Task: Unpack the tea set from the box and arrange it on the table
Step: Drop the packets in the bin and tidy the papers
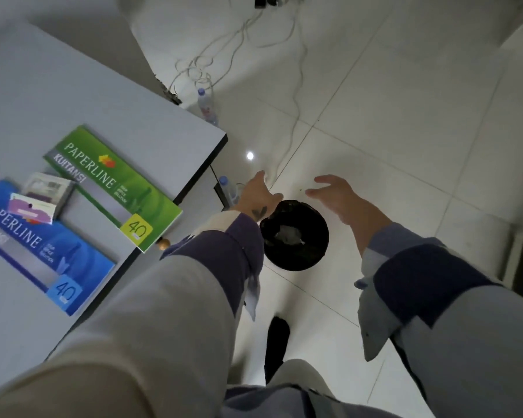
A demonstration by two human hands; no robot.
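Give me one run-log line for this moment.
left hand: open, empty | right hand: open, empty | both above black bin on floor | tea set: not in view

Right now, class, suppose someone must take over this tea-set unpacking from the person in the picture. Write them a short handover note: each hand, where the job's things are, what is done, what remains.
Left hand: open, holding nothing, stretched out above the floor.
Right hand: open, empty, fingers spread, also reaching forward.
Both hover over a round black bin lined with a dark bag on the white tiled floor.
No box or tea set is in view.
The grey table carries a green Paperline receipt book, a blue Paperline receipt book and small packets.
Done: nothing visible.
Left: find the box, unpack, arrange.
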